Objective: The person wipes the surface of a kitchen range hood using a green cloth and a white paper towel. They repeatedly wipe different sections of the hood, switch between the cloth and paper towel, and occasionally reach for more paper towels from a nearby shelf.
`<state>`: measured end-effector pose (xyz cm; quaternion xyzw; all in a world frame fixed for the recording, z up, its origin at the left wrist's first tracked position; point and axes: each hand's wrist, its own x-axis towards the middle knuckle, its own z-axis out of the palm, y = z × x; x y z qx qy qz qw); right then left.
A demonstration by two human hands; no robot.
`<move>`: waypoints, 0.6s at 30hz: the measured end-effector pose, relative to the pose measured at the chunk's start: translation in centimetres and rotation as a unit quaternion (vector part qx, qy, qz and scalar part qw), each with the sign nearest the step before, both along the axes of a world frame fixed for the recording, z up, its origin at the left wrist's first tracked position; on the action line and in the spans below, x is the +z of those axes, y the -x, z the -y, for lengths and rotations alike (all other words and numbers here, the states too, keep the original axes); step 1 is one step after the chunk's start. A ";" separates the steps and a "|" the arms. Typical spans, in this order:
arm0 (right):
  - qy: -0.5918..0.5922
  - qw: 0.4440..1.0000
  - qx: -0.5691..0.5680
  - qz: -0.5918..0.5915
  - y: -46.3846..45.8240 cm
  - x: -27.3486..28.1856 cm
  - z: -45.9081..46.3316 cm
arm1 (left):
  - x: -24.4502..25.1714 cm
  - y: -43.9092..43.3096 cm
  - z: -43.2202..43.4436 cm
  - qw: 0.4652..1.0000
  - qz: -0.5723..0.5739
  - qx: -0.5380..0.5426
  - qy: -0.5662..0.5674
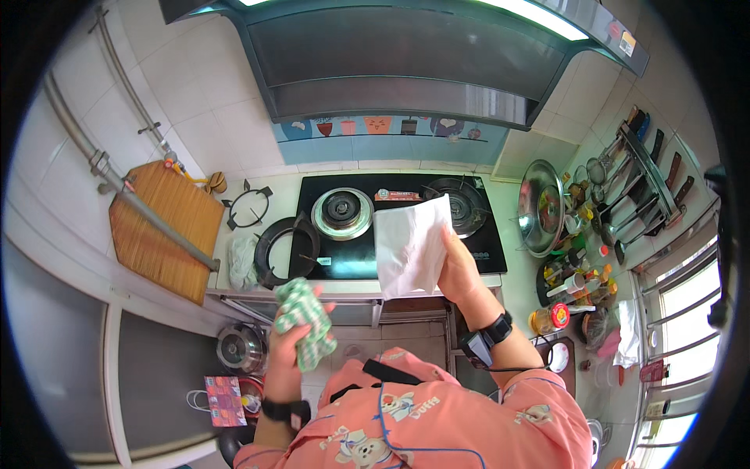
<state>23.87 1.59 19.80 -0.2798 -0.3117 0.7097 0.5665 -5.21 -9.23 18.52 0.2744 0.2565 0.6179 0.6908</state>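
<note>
My left hand (287, 346) grips a crumpled green-and-white checked cloth (307, 325) in front of the counter's left part. A white sheet of tissue or paper towel (409, 246) hangs from my right hand (459, 267), pinched at its right edge. Behind the sheet lies a black glass gas cooktop (345, 264), partly hidden by it. Its left burner (342, 212) is bare of its grate, with a silver ring around it. The right burner (463, 202) has a dark grate over it. A black round drip ring (266, 264) overlaps the cooktop's left edge.
A pan support (249, 206) and a clear plastic bag (241, 264) lie left of the cooktop. A wooden board (161, 228) leans behind a metal pipe (140, 196). To the right stand a metal lid (539, 208), several bottles and a jar (549, 318). Knives hang from a wall rack (650, 170).
</note>
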 end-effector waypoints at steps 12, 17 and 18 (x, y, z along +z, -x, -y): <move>-0.025 0.990 -0.116 0.073 2.1 4.3 -3.6 | 1.9 -6.5 -16.4 0.977 0.043 -0.208 -0.027; -0.078 0.993 -0.082 0.047 -1.4 4.3 -5.3 | 2.2 -9.8 -19.7 0.968 0.060 -0.239 -0.040; -0.082 0.994 -0.065 0.042 -2.2 4.4 -5.9 | 2.5 -10.7 -20.5 0.960 0.086 -0.264 -0.046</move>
